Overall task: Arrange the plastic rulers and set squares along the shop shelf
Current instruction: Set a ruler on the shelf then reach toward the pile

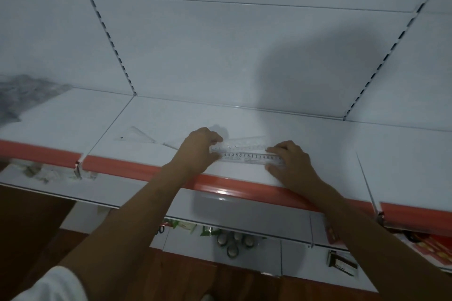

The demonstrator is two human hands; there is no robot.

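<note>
Two hands share one clear plastic ruler (252,157), which lies flat on the white shelf (318,134) just behind its red front edge (137,168) and roughly parallel to it, probably so its printed scale faces a shopper. The left hand (195,151) has curled fingers over the ruler's left end, and the right hand (291,161) pinches the right end between thumb and fingers; holding both ends likely lets the person square the strip to the edge rather than nudge it crooked. Behind the ruler, touching or overlapping it, lies a second clear piece (244,142), blurred, perhaps another ruler. Further left, well apart from the hands, a transparent set square (141,137) rests flat, its long side angled, so the row seems to be growing from left to right. Below the shelf, a lower tier carries rolls of tape (232,243) and small packets (186,226), outside this job.
</note>
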